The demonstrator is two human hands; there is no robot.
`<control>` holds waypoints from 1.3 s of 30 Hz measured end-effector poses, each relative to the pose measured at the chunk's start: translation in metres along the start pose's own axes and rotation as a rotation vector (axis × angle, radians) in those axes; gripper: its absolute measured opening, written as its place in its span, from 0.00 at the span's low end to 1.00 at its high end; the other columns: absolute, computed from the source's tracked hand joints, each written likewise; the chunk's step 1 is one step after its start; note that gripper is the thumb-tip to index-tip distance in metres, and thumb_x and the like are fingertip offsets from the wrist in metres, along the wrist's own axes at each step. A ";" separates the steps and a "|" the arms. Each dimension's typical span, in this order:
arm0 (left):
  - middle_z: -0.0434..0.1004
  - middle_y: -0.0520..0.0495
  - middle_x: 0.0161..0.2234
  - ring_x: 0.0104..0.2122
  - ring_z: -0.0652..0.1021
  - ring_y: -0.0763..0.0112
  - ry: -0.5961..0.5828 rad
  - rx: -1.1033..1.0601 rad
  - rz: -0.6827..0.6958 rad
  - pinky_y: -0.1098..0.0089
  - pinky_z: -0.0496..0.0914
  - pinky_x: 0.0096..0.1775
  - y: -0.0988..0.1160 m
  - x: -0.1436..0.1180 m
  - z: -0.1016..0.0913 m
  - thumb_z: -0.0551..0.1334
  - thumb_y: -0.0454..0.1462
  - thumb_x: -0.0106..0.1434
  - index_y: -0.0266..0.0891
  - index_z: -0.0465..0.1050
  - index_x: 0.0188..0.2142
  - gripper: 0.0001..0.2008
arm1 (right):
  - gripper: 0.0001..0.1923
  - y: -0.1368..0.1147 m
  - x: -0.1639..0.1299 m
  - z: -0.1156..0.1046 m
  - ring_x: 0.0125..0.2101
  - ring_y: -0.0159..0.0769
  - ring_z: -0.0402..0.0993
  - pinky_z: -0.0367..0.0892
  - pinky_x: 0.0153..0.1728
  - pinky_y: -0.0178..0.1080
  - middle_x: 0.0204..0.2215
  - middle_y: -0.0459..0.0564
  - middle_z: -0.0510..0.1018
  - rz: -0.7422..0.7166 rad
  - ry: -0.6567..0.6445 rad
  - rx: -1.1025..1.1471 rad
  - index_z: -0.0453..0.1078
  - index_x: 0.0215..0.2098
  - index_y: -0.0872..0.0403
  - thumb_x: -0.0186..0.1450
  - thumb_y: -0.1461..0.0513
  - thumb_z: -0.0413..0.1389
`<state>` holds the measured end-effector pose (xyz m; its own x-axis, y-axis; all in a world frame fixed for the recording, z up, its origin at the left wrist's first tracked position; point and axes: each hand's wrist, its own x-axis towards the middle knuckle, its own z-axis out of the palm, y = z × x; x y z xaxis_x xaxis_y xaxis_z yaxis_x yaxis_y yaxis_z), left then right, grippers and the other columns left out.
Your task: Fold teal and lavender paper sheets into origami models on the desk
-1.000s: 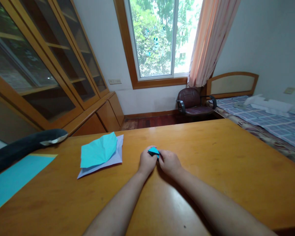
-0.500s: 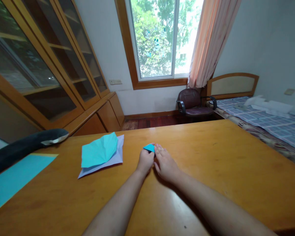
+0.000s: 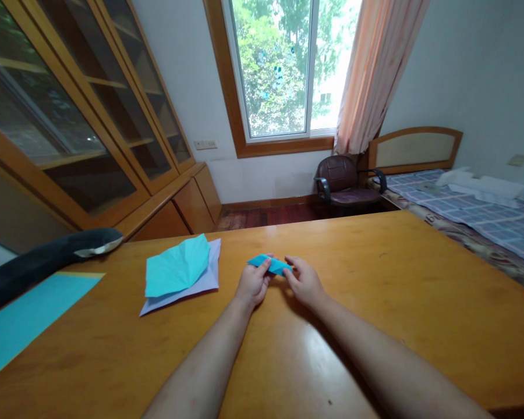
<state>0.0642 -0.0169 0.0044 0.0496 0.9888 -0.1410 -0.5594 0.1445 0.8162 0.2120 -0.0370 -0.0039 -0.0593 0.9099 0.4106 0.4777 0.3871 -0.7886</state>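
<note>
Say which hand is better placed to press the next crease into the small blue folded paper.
Probably the right hand: it pinches only one end of the small blue folded paper, while the left hand grips its middle, steadying it.

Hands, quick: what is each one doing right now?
Left hand: pinching the folded blue paper at its left end.
Right hand: pinching its right end.

The folded paper [image 3: 271, 265] is bright blue. Another turquoise sheet [image 3: 177, 269] lies on a pale lilac sheet [image 3: 201, 282]. The table [image 3: 397, 291] is honey-orange wood. The mat [image 3: 21, 317] is turquoise, the chair [image 3: 343, 180] maroon, the curtain [image 3: 371, 70] peach, the bedspread [image 3: 484, 215] blue-checked.
</note>
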 end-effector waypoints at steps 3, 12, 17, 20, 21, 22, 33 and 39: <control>0.77 0.49 0.27 0.28 0.76 0.73 -0.016 0.012 -0.006 0.71 0.71 0.34 -0.001 -0.002 0.001 0.74 0.39 0.41 0.33 0.74 0.34 0.21 | 0.15 0.002 0.003 -0.001 0.28 0.35 0.72 0.68 0.31 0.36 0.27 0.50 0.78 0.130 -0.073 0.187 0.74 0.33 0.57 0.62 0.55 0.51; 0.77 0.51 0.24 0.26 0.74 0.76 -0.045 0.086 0.002 0.74 0.69 0.32 -0.002 -0.005 0.003 0.76 0.40 0.38 0.33 0.76 0.29 0.20 | 0.14 0.000 0.001 0.000 0.20 0.28 0.60 0.56 0.23 0.31 0.17 0.42 0.66 0.168 -0.128 0.254 0.69 0.21 0.57 0.59 0.55 0.53; 0.77 0.50 0.24 0.26 0.75 0.76 -0.035 0.062 -0.018 0.73 0.70 0.33 -0.001 -0.004 0.001 0.76 0.41 0.36 0.33 0.76 0.27 0.19 | 0.14 -0.001 -0.001 0.000 0.21 0.29 0.61 0.55 0.24 0.32 0.17 0.43 0.68 0.080 -0.096 0.152 0.71 0.22 0.57 0.60 0.57 0.53; 0.77 0.50 0.24 0.26 0.75 0.74 -0.032 0.056 -0.016 0.72 0.70 0.34 0.000 -0.005 0.001 0.76 0.41 0.36 0.33 0.76 0.26 0.19 | 0.14 -0.003 -0.001 -0.002 0.22 0.29 0.63 0.56 0.25 0.32 0.18 0.44 0.70 0.007 -0.088 0.089 0.72 0.23 0.56 0.62 0.58 0.52; 0.77 0.50 0.24 0.27 0.75 0.74 -0.034 0.059 -0.008 0.72 0.71 0.34 0.000 -0.005 0.001 0.76 0.42 0.36 0.33 0.76 0.25 0.19 | 0.14 -0.003 -0.002 -0.002 0.22 0.29 0.63 0.56 0.25 0.32 0.18 0.44 0.70 -0.009 -0.088 0.075 0.72 0.23 0.56 0.62 0.58 0.52; 0.77 0.50 0.24 0.27 0.75 0.74 -0.037 0.061 0.003 0.72 0.70 0.34 0.000 -0.005 0.001 0.76 0.41 0.37 0.34 0.75 0.25 0.18 | 0.14 -0.004 -0.002 -0.003 0.22 0.29 0.63 0.56 0.25 0.32 0.18 0.44 0.70 -0.020 -0.087 0.068 0.72 0.23 0.56 0.62 0.58 0.52; 0.73 0.52 0.21 0.23 0.71 0.77 -0.039 0.158 0.084 0.75 0.67 0.29 0.000 -0.007 0.005 0.73 0.41 0.42 0.33 0.72 0.22 0.15 | 0.16 -0.006 0.000 0.001 0.22 0.29 0.60 0.56 0.24 0.31 0.17 0.43 0.66 0.040 -0.107 0.184 0.68 0.20 0.56 0.62 0.56 0.50; 0.68 0.55 0.19 0.21 0.68 0.79 0.036 0.175 0.174 0.76 0.63 0.26 0.000 -0.003 0.002 0.72 0.40 0.42 0.34 0.69 0.20 0.15 | 0.15 -0.003 0.001 0.004 0.21 0.28 0.60 0.55 0.23 0.31 0.17 0.42 0.65 0.129 -0.137 0.241 0.67 0.20 0.56 0.60 0.56 0.51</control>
<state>0.0652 -0.0195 0.0059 -0.0657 0.9978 -0.0072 -0.4053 -0.0201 0.9139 0.2076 -0.0365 -0.0031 -0.1371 0.9592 0.2474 0.2681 0.2764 -0.9229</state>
